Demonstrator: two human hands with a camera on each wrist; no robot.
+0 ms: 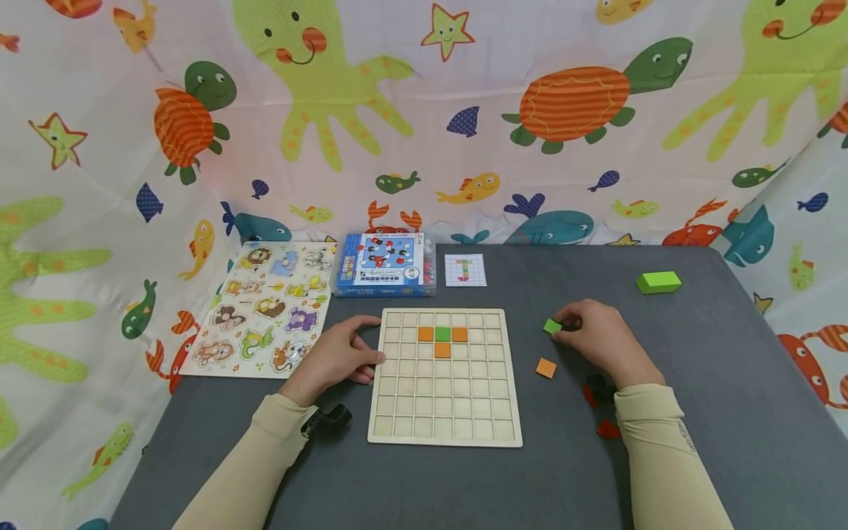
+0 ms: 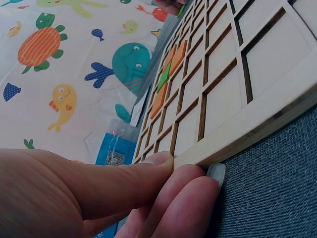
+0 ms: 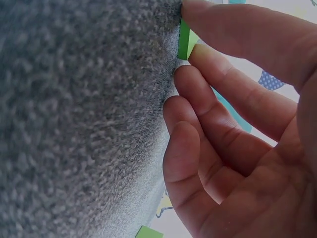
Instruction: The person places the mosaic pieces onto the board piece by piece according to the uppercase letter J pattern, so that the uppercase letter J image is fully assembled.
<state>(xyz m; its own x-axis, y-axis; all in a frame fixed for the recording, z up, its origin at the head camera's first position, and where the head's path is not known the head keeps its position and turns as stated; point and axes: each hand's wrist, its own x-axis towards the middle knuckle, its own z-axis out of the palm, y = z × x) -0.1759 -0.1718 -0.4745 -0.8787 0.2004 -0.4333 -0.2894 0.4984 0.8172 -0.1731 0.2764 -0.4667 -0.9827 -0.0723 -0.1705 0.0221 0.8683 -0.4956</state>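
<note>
A wooden grid board [image 1: 444, 439] lies on the table. In it sit a green tile [image 1: 442, 334], an orange tile [image 1: 426, 334] on its left, another orange tile [image 1: 459, 334] on its right and one more orange tile [image 1: 442, 350] just below. My left hand [image 1: 339, 352] pinches the board's left edge; in the left wrist view the thumb [image 2: 133, 178] is at the frame's top and the fingers [image 2: 185, 208] at its side. Right of the board, my right hand [image 1: 592, 335] pinches a green square tile [image 1: 552, 325] between thumb and index finger, close over the table [image 3: 89, 119].
A loose orange tile [image 1: 546, 368] lies below my right hand, and red pieces [image 1: 607, 430] lie beside the right sleeve. Behind are an animal puzzle board [image 1: 265, 305], a blue-labelled box [image 1: 387, 263], a pattern card [image 1: 465, 270] and a green block [image 1: 659, 283]. A printed curtain [image 1: 430, 96] surrounds the table.
</note>
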